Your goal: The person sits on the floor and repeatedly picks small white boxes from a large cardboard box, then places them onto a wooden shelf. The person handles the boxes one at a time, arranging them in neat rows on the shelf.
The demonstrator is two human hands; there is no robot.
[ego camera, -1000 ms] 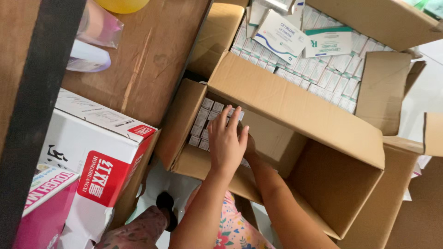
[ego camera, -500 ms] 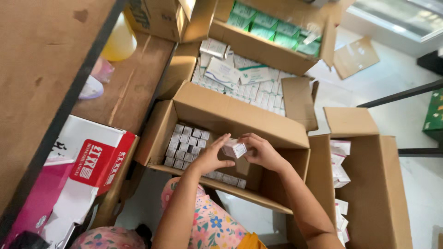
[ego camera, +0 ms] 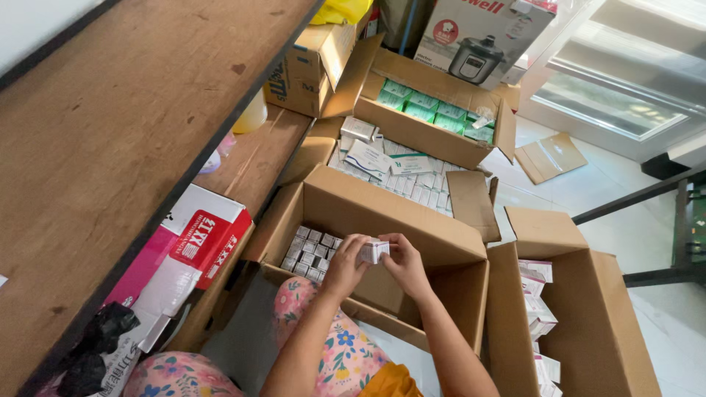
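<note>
Both my hands hold one small white box [ego camera: 374,251] above an open cardboard carton [ego camera: 382,213] in front of my knees. My left hand [ego camera: 346,265] grips the box's left end and my right hand [ego camera: 404,263] grips its right end. Inside the carton, several small white boxes [ego camera: 312,248] stand packed in rows along its left side; the right part of the carton floor is hidden by my hands and the carton wall.
A second open carton [ego camera: 581,323] with white packs stands at my right. Behind are a carton of white boxes [ego camera: 397,173] and one of green boxes [ego camera: 434,110]. A wooden shelf [ego camera: 132,147] runs along the left, with a red-and-white box [ego camera: 198,242] under it.
My hands have lifted out of the carton and come together holding a small white box. The view has tilted up and pulled back, showing more cartons and the floor.
</note>
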